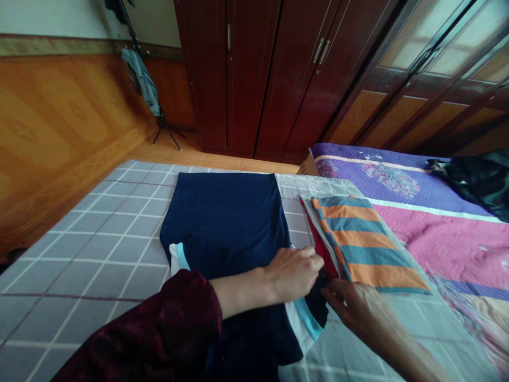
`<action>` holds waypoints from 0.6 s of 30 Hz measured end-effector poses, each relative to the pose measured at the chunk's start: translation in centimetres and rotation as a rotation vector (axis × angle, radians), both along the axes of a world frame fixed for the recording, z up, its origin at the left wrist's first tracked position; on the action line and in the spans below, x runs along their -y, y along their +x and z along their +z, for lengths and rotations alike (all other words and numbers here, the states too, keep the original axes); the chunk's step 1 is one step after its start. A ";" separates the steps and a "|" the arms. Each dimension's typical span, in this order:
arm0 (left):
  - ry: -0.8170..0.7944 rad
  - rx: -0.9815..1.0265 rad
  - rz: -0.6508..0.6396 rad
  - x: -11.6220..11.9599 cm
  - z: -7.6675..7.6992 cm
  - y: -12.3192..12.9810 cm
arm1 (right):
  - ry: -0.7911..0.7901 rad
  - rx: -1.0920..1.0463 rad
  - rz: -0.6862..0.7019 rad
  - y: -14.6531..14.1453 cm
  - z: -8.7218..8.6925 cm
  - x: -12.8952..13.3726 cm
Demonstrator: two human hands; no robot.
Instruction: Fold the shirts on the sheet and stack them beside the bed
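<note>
A navy blue shirt (234,217) lies spread on the grey checked sheet, its sleeves edged in white and light blue. Reaching across it from the left, my left hand (294,273) is closed on the shirt's cloth near the right-side sleeve. My right hand (350,302) comes in from the lower right, thumb and fingers pinched at the same sleeve, just beside the left hand; its fingertips are partly hidden. Close by on the right sits a pile of folded clothes, with an orange and teal striped garment (366,241) on top and red and grey cloth under it.
The grey checked sheet (99,223) covers the bed. To its right is a purple and pink bedspread (417,228) with a dark bundle (477,180) on it. A dark red wardrobe (250,79) stands behind, and a rack with a hanging grey cloth (141,79) at the back left.
</note>
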State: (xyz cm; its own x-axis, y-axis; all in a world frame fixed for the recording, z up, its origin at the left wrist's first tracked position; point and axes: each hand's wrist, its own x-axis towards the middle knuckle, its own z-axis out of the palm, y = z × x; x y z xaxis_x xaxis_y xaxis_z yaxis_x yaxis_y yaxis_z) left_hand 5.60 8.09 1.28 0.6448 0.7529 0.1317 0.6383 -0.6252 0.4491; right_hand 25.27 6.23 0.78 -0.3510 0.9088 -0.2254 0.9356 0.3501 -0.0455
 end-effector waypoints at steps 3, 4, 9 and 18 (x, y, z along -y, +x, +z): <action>-0.034 -0.076 -0.033 -3.2 -1.2 1.2 | 0.064 -0.061 -0.049 0.7 -2.9 2.3; -0.053 -0.109 -0.054 -3.9 -1.8 1.6 | 0.077 -0.090 -0.064 0.9 -3.6 2.8; -0.144 -0.043 -0.059 -5.4 -3.3 2.0 | 0.075 -0.319 -0.174 2.1 -4.4 4.1; -0.458 0.390 -0.171 -5.7 -0.4 -2.1 | 0.066 -0.645 -0.213 -0.9 -2.8 1.5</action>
State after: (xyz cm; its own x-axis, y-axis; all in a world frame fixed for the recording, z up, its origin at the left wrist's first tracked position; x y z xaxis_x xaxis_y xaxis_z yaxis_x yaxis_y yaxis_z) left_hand 3.52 13.80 0.85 0.7307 0.6791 0.0702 0.2808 -0.3927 0.8758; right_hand 24.34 4.77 -2.04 -0.2086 0.9776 0.0272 0.7771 0.1826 -0.6023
